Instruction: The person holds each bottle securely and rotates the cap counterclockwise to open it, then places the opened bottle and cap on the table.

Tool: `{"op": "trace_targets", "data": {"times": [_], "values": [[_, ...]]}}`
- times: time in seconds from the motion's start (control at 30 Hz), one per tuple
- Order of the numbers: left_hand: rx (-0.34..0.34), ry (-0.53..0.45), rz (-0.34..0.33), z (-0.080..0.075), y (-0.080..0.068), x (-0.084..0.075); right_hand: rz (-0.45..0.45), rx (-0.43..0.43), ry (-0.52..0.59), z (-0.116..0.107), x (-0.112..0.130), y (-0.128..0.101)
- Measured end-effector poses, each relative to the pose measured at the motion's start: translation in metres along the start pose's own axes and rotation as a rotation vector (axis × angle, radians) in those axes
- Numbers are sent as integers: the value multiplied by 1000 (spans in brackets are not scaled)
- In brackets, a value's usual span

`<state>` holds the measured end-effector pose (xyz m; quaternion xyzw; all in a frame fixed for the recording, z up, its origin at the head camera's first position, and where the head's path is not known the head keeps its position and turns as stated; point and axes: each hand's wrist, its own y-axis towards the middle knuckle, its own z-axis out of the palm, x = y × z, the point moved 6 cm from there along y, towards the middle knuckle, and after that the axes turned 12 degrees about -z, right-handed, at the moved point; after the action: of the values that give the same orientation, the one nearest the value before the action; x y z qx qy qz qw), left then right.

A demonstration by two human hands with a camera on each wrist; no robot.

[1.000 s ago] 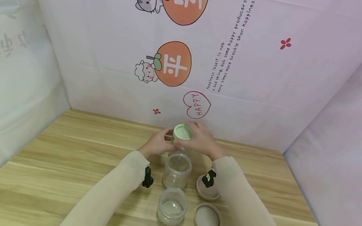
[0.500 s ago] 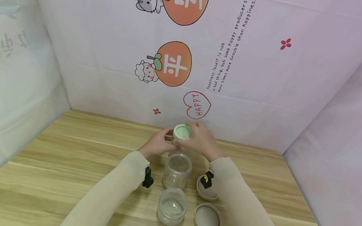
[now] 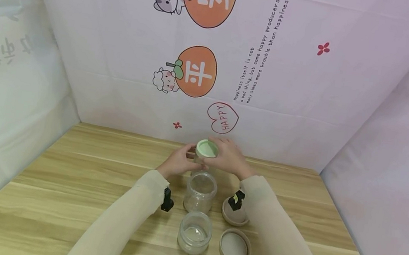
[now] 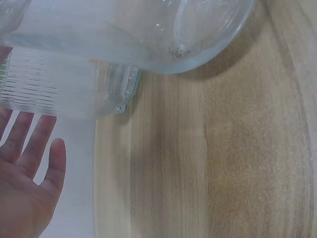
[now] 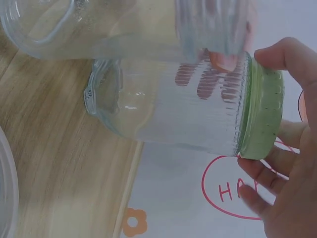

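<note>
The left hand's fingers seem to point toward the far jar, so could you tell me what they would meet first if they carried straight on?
Most likely the ribbed glass wall of the green-lidded jar. The left hand sits right beside it, and the right hand grips its green lid. Whether the left fingers already touch is unclear.

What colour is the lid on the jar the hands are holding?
Light green. The lid sits on the ribbed glass jar, gripped by the right hand; the right wrist view shows it best.
</note>
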<state>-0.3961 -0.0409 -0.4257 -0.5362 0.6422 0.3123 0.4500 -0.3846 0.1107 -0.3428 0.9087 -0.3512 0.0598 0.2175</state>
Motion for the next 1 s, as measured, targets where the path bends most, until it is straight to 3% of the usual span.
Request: {"op": "trace_targets", "data": {"times": [0.33, 0.57, 0.83, 1.0], "values": [[0, -2, -3, 0, 1, 0, -66, 3, 103, 0, -6, 1], [0, -2, 8, 1, 2, 1, -34, 20, 153, -1, -8, 0], [0, -1, -12, 1, 0, 0, -15, 37, 147, 0, -6, -1], [2, -12, -14, 0, -1, 1, 34, 34, 37, 0, -3, -1]]}}
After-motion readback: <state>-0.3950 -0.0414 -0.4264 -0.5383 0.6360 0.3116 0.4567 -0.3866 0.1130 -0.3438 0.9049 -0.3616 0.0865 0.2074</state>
